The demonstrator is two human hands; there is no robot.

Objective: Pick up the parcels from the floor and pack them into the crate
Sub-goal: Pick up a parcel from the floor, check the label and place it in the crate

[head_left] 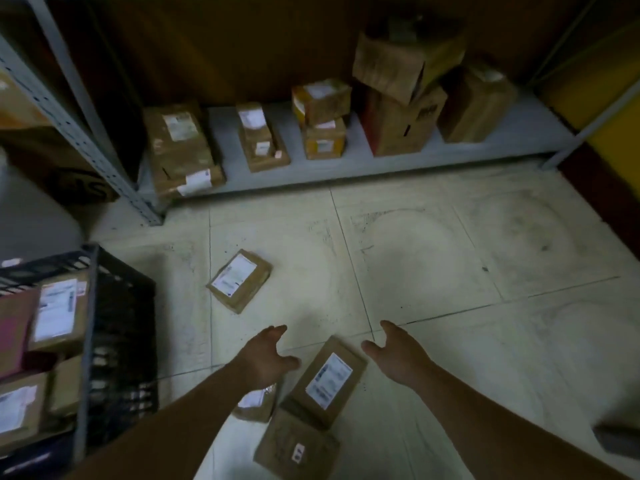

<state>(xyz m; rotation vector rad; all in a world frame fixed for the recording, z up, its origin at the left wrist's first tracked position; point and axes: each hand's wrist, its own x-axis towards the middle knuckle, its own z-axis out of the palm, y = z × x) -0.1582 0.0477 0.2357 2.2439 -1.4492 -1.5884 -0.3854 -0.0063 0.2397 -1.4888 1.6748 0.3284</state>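
Several brown cardboard parcels lie on the pale tiled floor. One labelled parcel [239, 280] lies alone further out. A second labelled parcel [329, 381] lies between my hands, overlapping a third parcel [296, 445] nearer me. A small parcel [256, 405] shows partly under my left forearm. My left hand [266, 356] hovers open just left of the second parcel, fingers spread. To the right of that parcel, my right hand [394, 355] is open too. Neither hand holds anything. The black crate [90, 306] at the left holds several labelled parcels.
A low grey shelf [381, 164] along the far wall carries several stacked boxes. A perforated metal rack post [86, 133] stands at the left, behind the crate. A yellow wall runs along the right side. A dark object [620, 441] pokes in at the right edge.
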